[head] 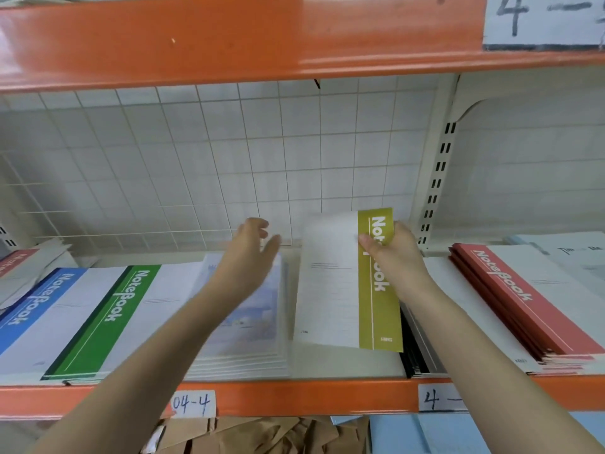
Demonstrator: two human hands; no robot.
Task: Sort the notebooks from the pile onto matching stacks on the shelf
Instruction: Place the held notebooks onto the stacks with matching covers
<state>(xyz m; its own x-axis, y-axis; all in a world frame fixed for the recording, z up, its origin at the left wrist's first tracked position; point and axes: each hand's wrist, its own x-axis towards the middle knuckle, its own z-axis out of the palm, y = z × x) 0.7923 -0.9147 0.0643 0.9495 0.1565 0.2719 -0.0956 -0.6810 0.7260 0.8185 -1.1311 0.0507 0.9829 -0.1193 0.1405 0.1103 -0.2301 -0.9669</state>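
Shelf (327, 371): pale board w/ orange steel front rail; a second orange beam (229, 44) overhead; white wire-grid back panel (196, 152); slotted cream upright (438, 178) at right.

Labels: handwritten paper tag "04-4" (193, 403) on front rail, left of centre; tag "4—" (438, 397) further right, rest hidden by my arm; larger sheet "4—" (543, 18) at top right corner, cut off.

Stacks, left to right along front edge: blue-spine notebook (29, 316), "NoteBook" in white; green-spine notebook (108, 319), same wording; pale illustrated-cover stack (258, 322), blurred; black-edged stack (412, 348), mostly hidden; red-spine notebook stack (523, 299), "NoteBook".

Item in hand: olive-yellow-spine white notebook (347, 280), "NoteBook" partly covered, tilted above the shelf's bare centre patch, btwn illustrated and black-edged stacks.

My right hand (393, 253): grips the notebook's spine near its far end, thumb on front.
My left hand (248, 253): holds nothing, fingers loosely spread, over illustrated stack.

Below shelf: brown paper (255, 434), light-blue sheets (425, 434).
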